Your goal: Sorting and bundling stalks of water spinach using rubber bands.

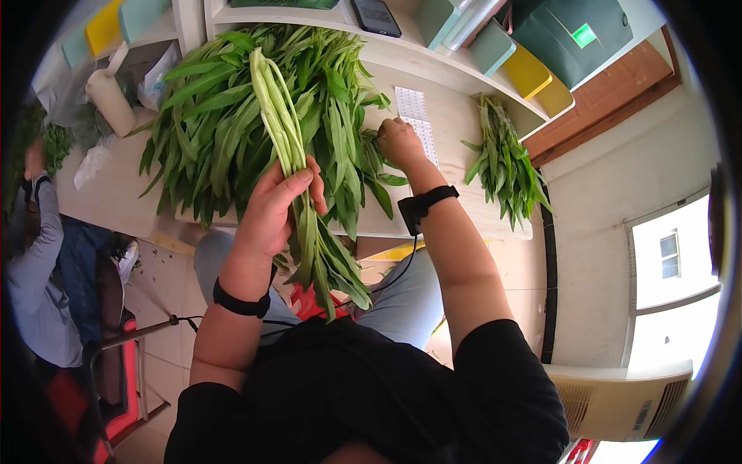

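My left hand (272, 203) grips a small bunch of leafy greens (284, 122), which look like water spinach. Its pale cut stems point up and away over the pile, while its leaves hang down towards my lap. Behind it a large pile of the same greens (214, 133) covers much of the desk. My right hand (400, 144), fingers curled, rests by a few loose leafy sprigs (374, 153) at the pile's right side. Whatever its fingertips hold is hidden. Just beyond that hand lies a white sheet (410, 103) printed with rows of small marks.
A separate bunch of greens (503, 156) lies at the desk's right end. A phone (375, 16) sits on the shelf (324, 20) behind. To the left stand a cream bottle (110, 104) and crumpled tissue (93, 162). Another person's sleeve (40, 255) shows far left, beside a red-edged chair (130, 371).
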Tool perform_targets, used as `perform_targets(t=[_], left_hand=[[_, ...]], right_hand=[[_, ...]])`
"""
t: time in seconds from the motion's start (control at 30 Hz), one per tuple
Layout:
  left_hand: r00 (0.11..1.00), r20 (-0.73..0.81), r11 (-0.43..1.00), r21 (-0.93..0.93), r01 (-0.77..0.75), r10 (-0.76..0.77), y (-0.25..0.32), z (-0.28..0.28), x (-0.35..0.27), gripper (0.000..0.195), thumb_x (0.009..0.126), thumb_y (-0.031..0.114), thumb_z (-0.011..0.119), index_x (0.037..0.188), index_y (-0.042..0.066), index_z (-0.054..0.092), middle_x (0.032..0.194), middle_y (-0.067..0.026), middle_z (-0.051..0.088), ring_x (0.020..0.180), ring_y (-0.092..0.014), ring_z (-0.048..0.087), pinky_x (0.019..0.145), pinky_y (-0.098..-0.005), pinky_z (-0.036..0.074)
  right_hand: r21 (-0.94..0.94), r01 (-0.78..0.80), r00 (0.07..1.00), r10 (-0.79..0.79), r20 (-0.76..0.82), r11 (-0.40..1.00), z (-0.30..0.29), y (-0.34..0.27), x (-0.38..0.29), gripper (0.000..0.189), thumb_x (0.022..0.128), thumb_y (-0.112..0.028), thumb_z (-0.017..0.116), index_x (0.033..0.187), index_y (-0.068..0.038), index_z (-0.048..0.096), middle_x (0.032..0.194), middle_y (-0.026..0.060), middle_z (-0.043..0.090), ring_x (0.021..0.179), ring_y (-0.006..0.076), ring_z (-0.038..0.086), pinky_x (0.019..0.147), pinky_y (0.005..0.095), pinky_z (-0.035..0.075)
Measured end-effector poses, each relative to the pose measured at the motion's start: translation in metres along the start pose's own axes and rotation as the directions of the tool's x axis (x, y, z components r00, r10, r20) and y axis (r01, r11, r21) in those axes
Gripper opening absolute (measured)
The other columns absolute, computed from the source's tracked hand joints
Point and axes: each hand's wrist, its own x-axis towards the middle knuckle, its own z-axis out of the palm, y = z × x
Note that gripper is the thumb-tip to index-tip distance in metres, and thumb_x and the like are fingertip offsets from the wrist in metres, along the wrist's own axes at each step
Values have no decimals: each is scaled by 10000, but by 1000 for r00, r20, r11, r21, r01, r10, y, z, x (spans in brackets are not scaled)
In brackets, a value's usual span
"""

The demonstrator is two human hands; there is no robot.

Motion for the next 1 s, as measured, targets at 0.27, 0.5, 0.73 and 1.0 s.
perform_targets(t=[0.27,0.5,0.73,1.0], left_hand=[[1000,17,1000,-29,5,-5,4,-10,-1,185,886,158,506,1022,34,520,743,-55,542,650,-166,536,625,-286,451],[999,49,1000,-26,15,-14,7,-9,-6,191,885,165,511,1023,34,522,747,-55,545,649,-166,537,623,-287,448],[999,29,1000,1,-27,26,9,-7,-9,192,888,175,516,1018,34,523,744,-51,545,649,-160,535,625,-281,448],[999,44,1000,6,-10,10,4,3,-8,186,887,168,522,1019,36,525,775,-55,552,657,-155,543,630,-274,459]], right_hand=[[543,-23,998,51,-37,839,-2,12,-5,174,762,-155,612,906,-61,641,834,130,663,780,287,635,730,363,496],[240,42,994,-15,-113,970,8,10,-6,204,775,-201,620,935,-87,675,825,140,667,767,302,638,723,375,500],[449,-4,990,66,-123,894,-21,3,-9,203,774,-203,642,901,-50,684,774,104,679,697,195,644,673,297,495],[612,-42,975,168,-149,790,-16,0,-37,215,776,-205,627,884,-28,682,749,136,672,658,222,642,642,316,496]])
